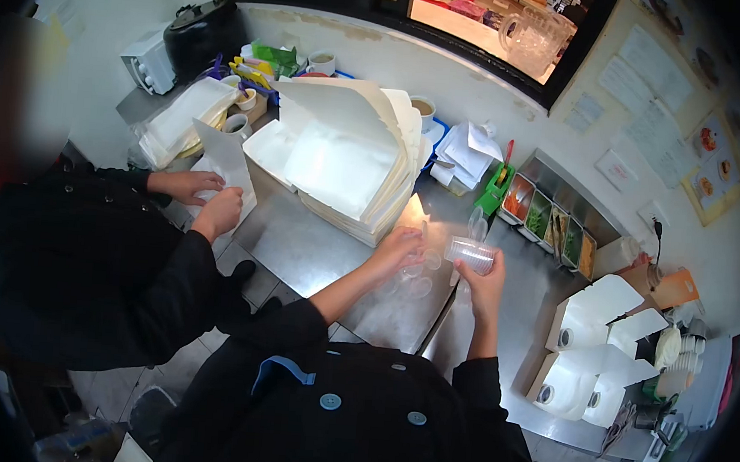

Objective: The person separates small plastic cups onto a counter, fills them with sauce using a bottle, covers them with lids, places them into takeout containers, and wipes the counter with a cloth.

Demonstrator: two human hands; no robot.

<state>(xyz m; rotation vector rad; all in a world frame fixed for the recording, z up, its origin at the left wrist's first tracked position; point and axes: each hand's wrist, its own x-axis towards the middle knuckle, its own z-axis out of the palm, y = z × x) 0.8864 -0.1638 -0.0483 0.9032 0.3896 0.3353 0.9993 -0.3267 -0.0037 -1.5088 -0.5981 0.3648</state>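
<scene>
My right hand [485,280] is wrapped round a stack of clear plastic lids or shallow cups [473,254], held on its side above the steel counter. My left hand [399,248] is just left of it, fingers curled in a pinch. Something clear shows at its fingertips, too small to make out. Under and beside that hand, several loose clear lids [418,287] lie scattered on the steel. A tall pile of open white takeout boxes [344,165] stands beyond my left hand.
On my left a co-worker's hands [217,207] hold a white box piece [227,159]. Steel trays of chopped food [551,222] stand along the wall beside a green holder [497,187]. Open white boxes with small round cups [582,332] sit at the right.
</scene>
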